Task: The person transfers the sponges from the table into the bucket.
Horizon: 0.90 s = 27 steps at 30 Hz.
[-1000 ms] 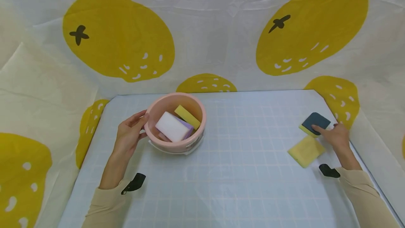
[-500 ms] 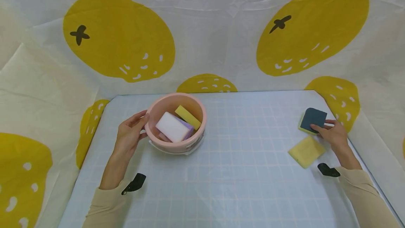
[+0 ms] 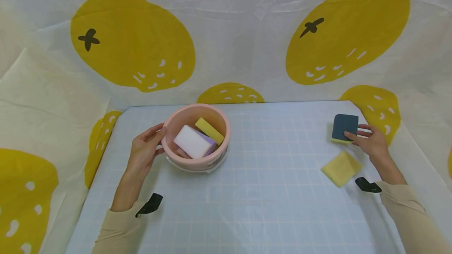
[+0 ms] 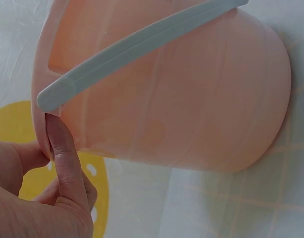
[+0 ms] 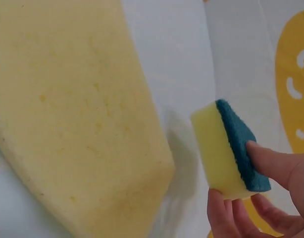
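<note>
My left hand pinches the rim of a pink bucket at its left side; in the left wrist view the thumb and a finger clasp the rim beside the pale handle. Inside the bucket lie a white sponge, a purple one partly under it, and a yellow block. At the table's right, my right hand holds a scouring sponge, dark blue-green on top and yellow below, between thumb and fingers. The right wrist view shows this sponge raised off the surface.
A flat yellow sponge lies on the table just in front of the right hand. The table has a pale blue checked cover. Behind it and at both sides hangs a white cloth with large yellow fruit prints.
The right hand has picked up the scouring sponge, moving it slightly away and to the left, and turned it more upright. The left hand and bucket stay in place.
</note>
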### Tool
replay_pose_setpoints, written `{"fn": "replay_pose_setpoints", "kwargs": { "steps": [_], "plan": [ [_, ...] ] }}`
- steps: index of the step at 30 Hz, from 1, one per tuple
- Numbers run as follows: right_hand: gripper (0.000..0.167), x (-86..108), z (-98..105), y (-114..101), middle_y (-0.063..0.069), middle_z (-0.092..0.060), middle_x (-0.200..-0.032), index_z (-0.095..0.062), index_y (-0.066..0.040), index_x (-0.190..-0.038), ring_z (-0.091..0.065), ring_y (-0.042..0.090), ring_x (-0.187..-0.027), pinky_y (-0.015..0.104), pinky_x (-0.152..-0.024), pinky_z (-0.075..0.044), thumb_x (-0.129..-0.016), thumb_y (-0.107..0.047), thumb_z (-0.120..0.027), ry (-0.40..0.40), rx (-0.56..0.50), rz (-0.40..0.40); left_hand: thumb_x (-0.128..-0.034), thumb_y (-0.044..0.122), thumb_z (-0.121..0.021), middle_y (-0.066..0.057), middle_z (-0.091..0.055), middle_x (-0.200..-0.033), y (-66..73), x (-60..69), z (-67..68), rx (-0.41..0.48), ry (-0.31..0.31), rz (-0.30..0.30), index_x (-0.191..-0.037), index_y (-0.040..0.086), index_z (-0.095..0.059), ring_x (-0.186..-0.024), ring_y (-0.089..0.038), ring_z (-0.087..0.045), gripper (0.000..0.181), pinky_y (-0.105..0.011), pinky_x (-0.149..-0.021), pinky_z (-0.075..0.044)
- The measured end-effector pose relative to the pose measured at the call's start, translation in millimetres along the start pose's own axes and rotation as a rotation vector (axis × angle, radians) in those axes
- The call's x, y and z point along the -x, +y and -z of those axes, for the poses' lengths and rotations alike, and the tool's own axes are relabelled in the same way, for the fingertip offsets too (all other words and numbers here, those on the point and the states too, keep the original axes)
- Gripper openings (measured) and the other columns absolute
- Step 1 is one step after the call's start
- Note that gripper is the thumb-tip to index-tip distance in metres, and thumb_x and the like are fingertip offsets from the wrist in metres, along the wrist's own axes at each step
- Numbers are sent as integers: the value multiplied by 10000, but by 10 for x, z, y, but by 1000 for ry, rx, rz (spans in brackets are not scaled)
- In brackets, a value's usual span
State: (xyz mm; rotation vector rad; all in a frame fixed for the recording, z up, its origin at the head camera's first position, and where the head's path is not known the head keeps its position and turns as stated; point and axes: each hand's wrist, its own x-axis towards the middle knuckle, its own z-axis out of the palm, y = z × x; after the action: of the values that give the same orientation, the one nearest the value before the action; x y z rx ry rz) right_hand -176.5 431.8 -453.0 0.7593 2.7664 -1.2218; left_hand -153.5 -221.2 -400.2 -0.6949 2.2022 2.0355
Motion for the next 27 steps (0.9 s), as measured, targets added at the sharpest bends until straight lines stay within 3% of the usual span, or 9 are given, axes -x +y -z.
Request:
{"fn": "replay_pose_setpoints", "kwargs": {
  "steps": [6, 10, 13, 27],
  "plan": [
    [1022, -8, 17, -113, 326, -409, -1517, -257, 17, -1593, -722, 120, -800, 601, -1064, -443, -906, -601, -694, -26, -13, 22, -935, 488, -719, -52, -567, -1460, 1, 9, 6, 0, -9, -3, -1477, 216, -577, -1006, -137, -601, 623, -210, -767, -587],
    [1059, 4, 23, -212, 311, -404, -1533, -250, 0, -1602, -680, 11, -741, 601, -1081, -427, -883, -633, -702, -51, -27, 35, -941, 477, -718, -47, -575, -1443, -4, 9, 13, 2, -11, -11, -1474, 211, -580, -1003, -136, -605, 612, -212, -772, -588],
    [1074, 27, 32, -281, 309, -389, -1547, -237, -5, -1608, -638, -54, -711, 622, -1094, -401, -877, -635, -708, -73, -44, 44, -944, 472, -717, -52, -575, -1448, -3, 7, 14, 3, -7, -12, -1471, 212, -584, -1006, -141, -605, 603, -212, -775, -588],
    [1069, 144, 53, -557, 308, -354, -1569, -225, -16, -1615, -559, -131, -708, 638, -1114, -367, -884, -638, -695, -144, -78, 88, -945, 459, -721, -51, -572, -1445, 14, 13, 1, 3, -7, -4, -1474, 209, -579, -1003, -137, -609, 601, -212, -775, -588]
  ]
}}
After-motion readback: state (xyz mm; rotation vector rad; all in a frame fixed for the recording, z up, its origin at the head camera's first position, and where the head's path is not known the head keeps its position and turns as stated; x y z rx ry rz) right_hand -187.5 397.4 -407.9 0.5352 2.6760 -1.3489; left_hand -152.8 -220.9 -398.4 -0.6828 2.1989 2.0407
